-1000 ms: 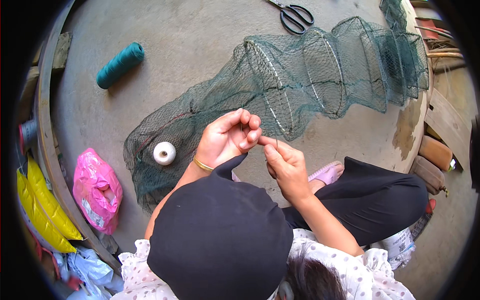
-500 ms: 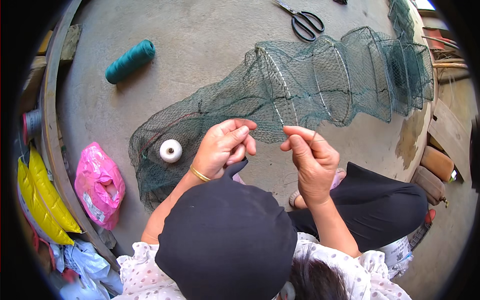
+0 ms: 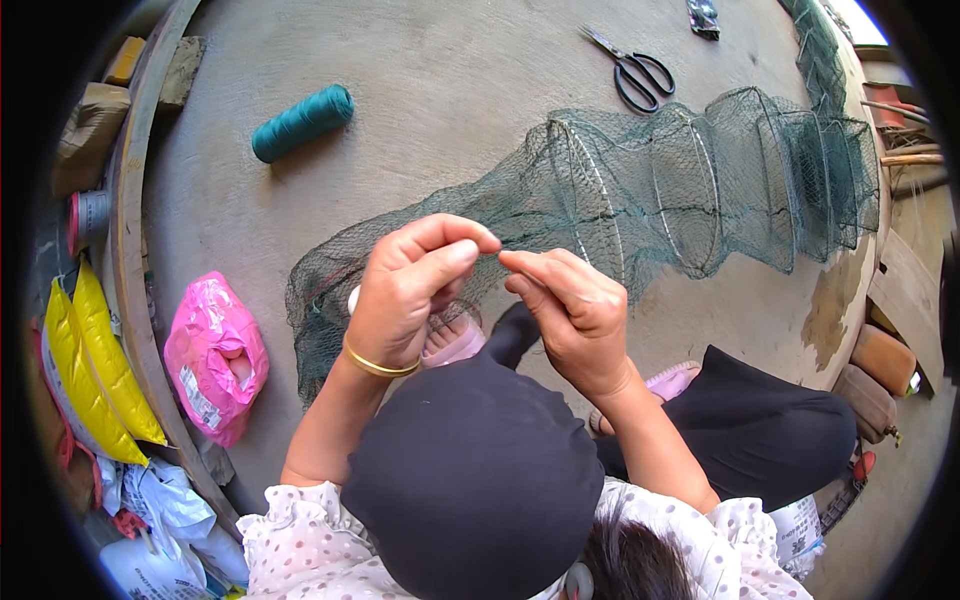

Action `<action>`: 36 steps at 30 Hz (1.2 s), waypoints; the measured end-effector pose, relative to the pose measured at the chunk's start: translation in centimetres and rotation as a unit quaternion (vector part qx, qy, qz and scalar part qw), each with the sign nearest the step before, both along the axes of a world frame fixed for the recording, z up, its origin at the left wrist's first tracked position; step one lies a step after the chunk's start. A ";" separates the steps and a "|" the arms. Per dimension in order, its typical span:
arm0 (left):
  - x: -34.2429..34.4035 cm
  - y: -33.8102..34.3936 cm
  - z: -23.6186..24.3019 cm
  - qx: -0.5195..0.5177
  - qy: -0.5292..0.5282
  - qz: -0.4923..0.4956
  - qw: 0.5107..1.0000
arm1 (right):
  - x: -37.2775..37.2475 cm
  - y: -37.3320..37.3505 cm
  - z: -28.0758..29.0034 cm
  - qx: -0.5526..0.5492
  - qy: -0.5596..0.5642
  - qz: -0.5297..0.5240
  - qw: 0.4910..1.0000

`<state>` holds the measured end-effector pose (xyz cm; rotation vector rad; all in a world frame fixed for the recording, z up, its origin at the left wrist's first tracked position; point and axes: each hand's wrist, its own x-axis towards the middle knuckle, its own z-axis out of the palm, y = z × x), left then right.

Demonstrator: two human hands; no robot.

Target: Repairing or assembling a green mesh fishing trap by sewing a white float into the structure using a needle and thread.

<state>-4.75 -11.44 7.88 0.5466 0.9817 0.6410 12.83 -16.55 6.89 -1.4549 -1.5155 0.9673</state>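
My left hand (image 3: 398, 298) is raised, thumb and forefinger close together at their tips. My right hand (image 3: 578, 318) is pinched just to its right, fingertips almost meeting the left's; what they hold is too fine to make out. Behind them a long green mesh net (image 3: 680, 190) with hoops lies on the concrete. A white spool (image 3: 354, 298) on it is mostly hidden by my left hand. Scissors with black handles (image 3: 640, 78) lie above the net, and a teal thread spool (image 3: 300, 125) lies to the upper left.
A pink plastic bag (image 3: 215, 360) is at left, beside a wooden edge (image 3: 135, 200) with yellow packets (image 3: 95, 370) beyond it. My black-clad legs (image 3: 750, 430) and pink sandals (image 3: 455, 345) are below my hands. Boards (image 3: 905, 300) and brown pouches (image 3: 880, 350) line the right side.
My hands parted, then came back together at the fingertips: over the last half second the right moved leftward. The white spool became mostly covered. The view has shifted slightly.
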 end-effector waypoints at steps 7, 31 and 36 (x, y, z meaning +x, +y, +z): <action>2.2 -0.7 -2.6 0.021 -0.034 -0.056 0.998 | 0.9 1.5 3.0 0.035 -0.010 0.081 0.996; 0.6 1.8 1.2 0.250 0.226 -0.011 0.941 | -0.2 8.2 0.7 -0.137 0.082 -0.047 0.986; -0.7 0.8 0.3 -0.002 0.043 0.089 0.995 | -1.6 2.8 3.3 -0.128 0.281 -0.136 0.941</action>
